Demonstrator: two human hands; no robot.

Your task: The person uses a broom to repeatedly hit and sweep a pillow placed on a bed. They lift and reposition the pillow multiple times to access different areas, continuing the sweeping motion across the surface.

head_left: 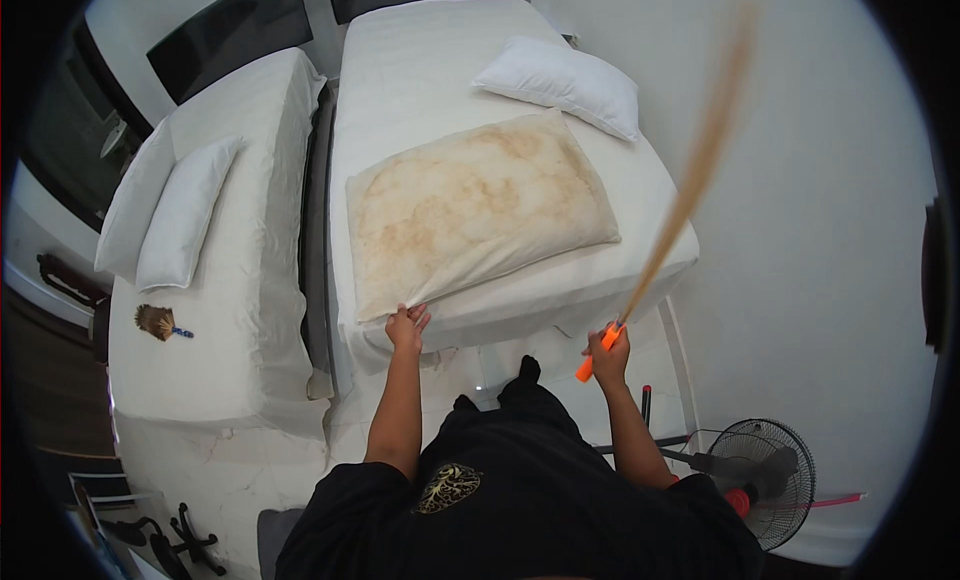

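Note:
A stained, yellowish pillow (480,205) lies on the white-sheeted bed (405,62) in front of me. My left hand (407,328) grips the pillow's near edge by its left corner. In my right hand (608,353) is the orange handle of a stick broom (679,212), raised upright to the right of the pillow; its long tan bristles are blurred. Behind the stained pillow, towards the right wall, rests a white pillow (564,84).
At left stands a second white-covered bed (247,227), bearing two white pillows (187,216) and a small hand brush (156,322). A narrow gap separates the beds. A pedestal fan (765,482) is on my right; a wall (810,205) bounds the bed's right side.

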